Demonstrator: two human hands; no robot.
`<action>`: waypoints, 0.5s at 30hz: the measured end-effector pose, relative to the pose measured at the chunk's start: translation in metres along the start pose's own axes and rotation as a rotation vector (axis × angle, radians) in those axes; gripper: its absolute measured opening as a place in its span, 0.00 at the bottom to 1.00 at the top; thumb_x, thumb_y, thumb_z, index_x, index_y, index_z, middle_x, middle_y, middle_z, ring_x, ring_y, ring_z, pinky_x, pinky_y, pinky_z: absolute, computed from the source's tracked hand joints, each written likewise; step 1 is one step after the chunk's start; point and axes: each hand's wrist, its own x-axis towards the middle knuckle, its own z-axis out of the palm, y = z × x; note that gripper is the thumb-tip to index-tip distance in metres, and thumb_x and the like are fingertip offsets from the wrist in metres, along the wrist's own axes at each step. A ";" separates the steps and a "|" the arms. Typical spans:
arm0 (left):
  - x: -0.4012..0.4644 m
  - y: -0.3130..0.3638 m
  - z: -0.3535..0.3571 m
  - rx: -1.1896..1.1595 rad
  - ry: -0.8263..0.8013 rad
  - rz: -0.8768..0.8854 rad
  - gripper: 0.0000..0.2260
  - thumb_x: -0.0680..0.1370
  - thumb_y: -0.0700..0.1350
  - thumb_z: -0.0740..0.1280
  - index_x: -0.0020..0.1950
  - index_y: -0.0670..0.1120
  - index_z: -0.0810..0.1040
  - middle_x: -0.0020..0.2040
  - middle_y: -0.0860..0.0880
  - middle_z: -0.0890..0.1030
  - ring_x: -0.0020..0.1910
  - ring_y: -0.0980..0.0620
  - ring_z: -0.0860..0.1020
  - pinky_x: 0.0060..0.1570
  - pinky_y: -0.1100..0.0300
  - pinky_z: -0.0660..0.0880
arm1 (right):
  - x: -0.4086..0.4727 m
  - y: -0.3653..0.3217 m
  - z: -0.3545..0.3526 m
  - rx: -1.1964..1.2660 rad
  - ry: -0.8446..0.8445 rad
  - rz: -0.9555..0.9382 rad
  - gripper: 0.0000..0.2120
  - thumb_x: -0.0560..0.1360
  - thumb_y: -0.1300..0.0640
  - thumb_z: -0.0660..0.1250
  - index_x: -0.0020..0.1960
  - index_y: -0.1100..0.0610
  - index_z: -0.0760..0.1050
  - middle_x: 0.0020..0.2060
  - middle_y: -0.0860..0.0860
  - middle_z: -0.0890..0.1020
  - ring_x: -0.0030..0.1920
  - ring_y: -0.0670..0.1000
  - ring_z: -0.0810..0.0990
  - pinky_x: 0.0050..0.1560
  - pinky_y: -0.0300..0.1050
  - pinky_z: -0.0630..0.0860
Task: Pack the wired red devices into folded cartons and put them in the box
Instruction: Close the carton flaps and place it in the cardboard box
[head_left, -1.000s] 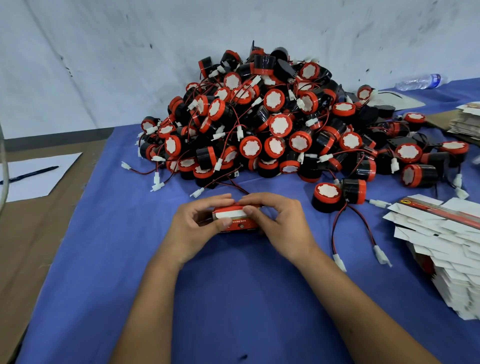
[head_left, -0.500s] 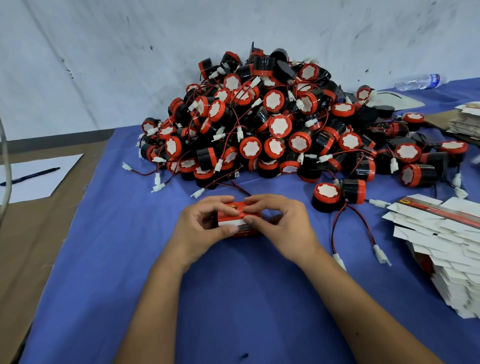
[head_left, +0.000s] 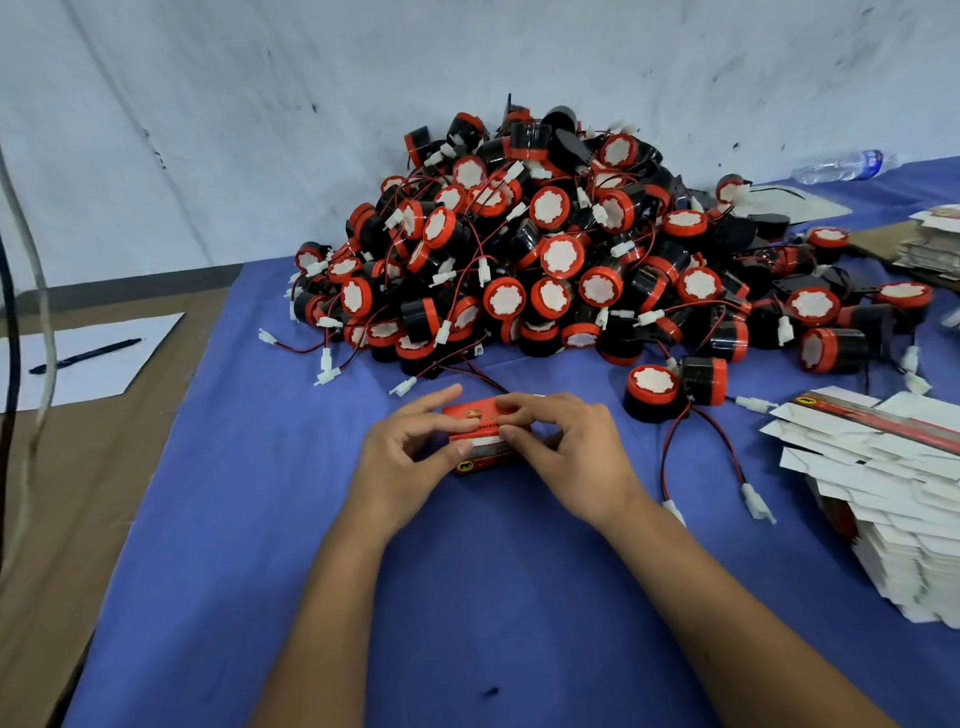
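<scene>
A small red carton (head_left: 485, 434) sits on the blue-covered bench (head_left: 260, 519), directly in front of the person and near the middle of the view. Its long axis runs left to right, tilted slightly so the right end lies a little farther away. Both hands hold it, one at each end. The left hand (head_left: 400, 457) curls round the left end, thumb pressing the near face, fingers reaching over the top. The right hand (head_left: 566, 457) grips the right end, fingertips pinching along the top edge, where a flap appears to be tucking shut. The two hands are equally close; neither needs to reach. Whether a device is already inside cannot be seen.

Just beyond the carton rises a large pile of red-and-black wired devices (head_left: 545, 249) with white plug connectors, heaped against a white wall. Two loose devices (head_left: 675, 387) lie just right of the right hand, their wires trailing toward the person. Farther right, a stack of flat unfolded cartons (head_left: 883, 493) rests at the bench edge. No receiving box is visible. At far left, a pen (head_left: 85, 356) lies on white paper.
</scene>
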 end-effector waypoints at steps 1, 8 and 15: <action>-0.001 0.002 0.002 0.102 0.045 0.056 0.13 0.76 0.35 0.76 0.54 0.51 0.88 0.67 0.55 0.81 0.69 0.57 0.77 0.66 0.54 0.77 | -0.001 -0.001 0.000 -0.009 0.006 -0.007 0.06 0.78 0.56 0.74 0.53 0.51 0.86 0.57 0.41 0.85 0.57 0.44 0.81 0.58 0.51 0.79; -0.013 0.010 0.023 0.295 0.378 0.165 0.09 0.72 0.35 0.79 0.49 0.45 0.88 0.51 0.54 0.83 0.52 0.57 0.82 0.49 0.52 0.83 | -0.007 -0.007 0.000 -0.150 0.010 -0.106 0.13 0.77 0.54 0.74 0.61 0.50 0.83 0.61 0.44 0.84 0.58 0.49 0.80 0.58 0.51 0.79; -0.013 0.009 0.022 0.370 0.316 0.153 0.05 0.72 0.37 0.79 0.46 0.44 0.88 0.51 0.53 0.84 0.53 0.55 0.82 0.57 0.56 0.79 | -0.010 -0.011 0.002 -0.302 0.031 -0.226 0.14 0.76 0.57 0.75 0.62 0.51 0.84 0.63 0.50 0.83 0.59 0.55 0.82 0.56 0.53 0.82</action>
